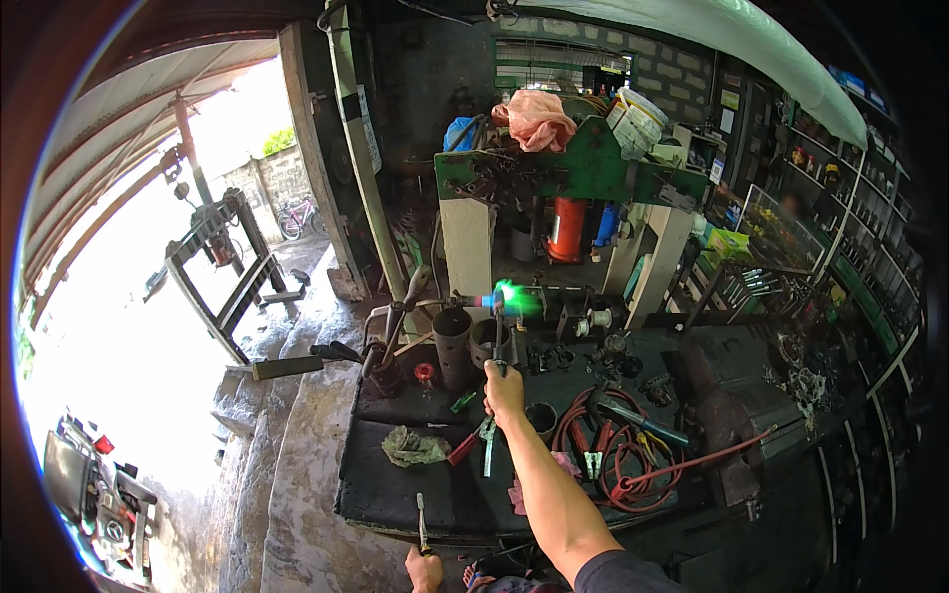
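Observation:
My right hand (504, 392) stretches out over the dark workbench, closed round the grip of a slim dark rod-like tool (499, 341). The tool's far end sits in a bluish flame (486, 300) coming from the left, and a bright green flame (511, 296) flares to the right of it. What is on that far end is hard to make out in the glare. Low in the view, my left hand (425, 570) is closed on a small toothbrush-shaped brush (422, 514), held upright near the bench's front edge.
On the bench (386, 494) lie a crumpled rag (414, 447), coiled red cables (633, 484) with clamps, and metal parts. Upright metal cylinders (452, 346) stand near the flame. A large vise (736, 405) is at the right. Behind stands a green press frame (583, 173).

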`<state>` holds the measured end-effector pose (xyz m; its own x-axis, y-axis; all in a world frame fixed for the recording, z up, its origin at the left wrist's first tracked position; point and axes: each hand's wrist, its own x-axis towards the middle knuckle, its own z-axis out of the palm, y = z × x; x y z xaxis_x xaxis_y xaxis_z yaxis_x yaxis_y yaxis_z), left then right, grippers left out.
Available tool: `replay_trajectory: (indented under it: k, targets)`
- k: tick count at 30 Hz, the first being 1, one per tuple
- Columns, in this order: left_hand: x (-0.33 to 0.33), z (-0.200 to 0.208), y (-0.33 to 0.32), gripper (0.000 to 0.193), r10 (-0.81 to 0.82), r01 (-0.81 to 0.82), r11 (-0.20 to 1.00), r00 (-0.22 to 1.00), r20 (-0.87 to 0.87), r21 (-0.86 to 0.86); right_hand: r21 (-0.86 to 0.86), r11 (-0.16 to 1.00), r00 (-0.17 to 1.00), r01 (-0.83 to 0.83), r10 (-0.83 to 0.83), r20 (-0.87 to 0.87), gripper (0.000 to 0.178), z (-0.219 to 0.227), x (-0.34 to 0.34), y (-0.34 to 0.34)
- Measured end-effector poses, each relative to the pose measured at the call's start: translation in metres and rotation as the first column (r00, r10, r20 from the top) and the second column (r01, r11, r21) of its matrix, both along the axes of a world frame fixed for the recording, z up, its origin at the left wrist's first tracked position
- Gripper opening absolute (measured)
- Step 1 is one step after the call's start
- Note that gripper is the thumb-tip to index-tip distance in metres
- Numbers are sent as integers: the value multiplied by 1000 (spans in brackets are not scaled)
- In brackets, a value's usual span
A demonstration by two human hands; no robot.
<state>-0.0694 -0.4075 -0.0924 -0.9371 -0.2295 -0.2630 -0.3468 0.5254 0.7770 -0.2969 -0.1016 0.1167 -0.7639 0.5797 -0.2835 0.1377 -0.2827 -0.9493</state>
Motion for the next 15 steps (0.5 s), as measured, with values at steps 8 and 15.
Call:
replay_trajectory:
  k: [8, 15]
  targets:
    - [0, 3, 2, 32, 3, -3, 1000, 1000, -13, -14, 2, 1000, 1000, -7, 7, 2, 26, 2, 1, 0]
    - [0, -1, 0, 31, 2, -3, 1000, 1000, -12, -7, -12, 1000, 1000, -14, 14, -13, 28, 2, 1, 0]
